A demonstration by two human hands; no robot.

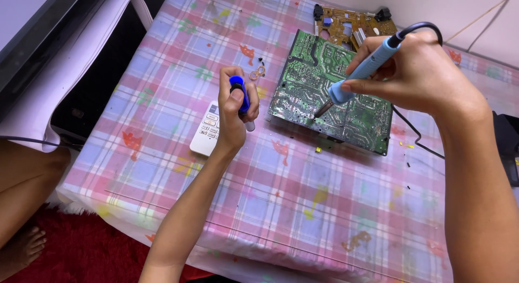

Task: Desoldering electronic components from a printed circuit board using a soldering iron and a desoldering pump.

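My right hand (419,74) grips a light-blue soldering iron (363,71) like a pen, its metal tip touching the lower left part of a green circuit board (324,93) that lies solder-side up on the table. My left hand (233,112) is closed around a dark-blue desoldering pump (240,93), held upright just left of the board, its thumb on the top end. The iron's black cord (416,134) runs off to the right.
A white remote control (205,130) lies under my left hand on the pink checked tablecloth (281,196). A brown circuit board (351,22) sits behind the green one. A solder coil (258,73), small debris, a black screen at far left and my bare leg (24,191) are nearby.
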